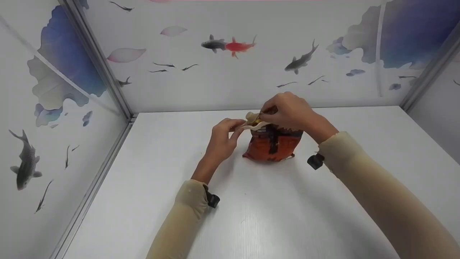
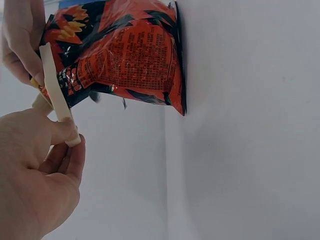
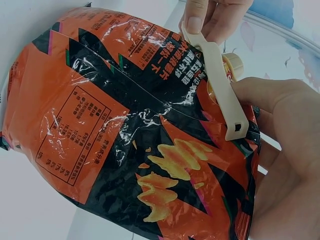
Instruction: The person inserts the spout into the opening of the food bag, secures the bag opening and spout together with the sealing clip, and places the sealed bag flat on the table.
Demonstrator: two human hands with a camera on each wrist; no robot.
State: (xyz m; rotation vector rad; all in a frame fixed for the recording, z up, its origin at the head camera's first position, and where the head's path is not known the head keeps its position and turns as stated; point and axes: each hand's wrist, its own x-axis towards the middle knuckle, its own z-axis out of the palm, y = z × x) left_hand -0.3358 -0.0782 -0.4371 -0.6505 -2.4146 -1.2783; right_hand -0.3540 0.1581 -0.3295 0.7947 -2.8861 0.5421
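Observation:
An orange and black snack bag [image 1: 269,147] stands on the white table, its top bunched between both hands. Across that top lies a cream bag clip [image 3: 220,82] with a round spout cap [image 3: 234,64]. My left hand [image 1: 221,140] pinches one end of the clip between thumb and fingers, as the left wrist view shows. At the clip's other end, my right hand [image 1: 289,109] grips the top corner of the bag, its index finger [image 3: 255,92] beside the clip's strip. Part of the right hand's fingers is hidden behind the bag.
The white table [image 1: 244,212] stretches in front of the bag and to both sides. White panels [image 1: 230,82] printed with fish and leaves enclose it at the back and sides, joined by metal corner posts [image 1: 104,72]. A black wrist camera [image 1: 212,200] sits at the left cuff.

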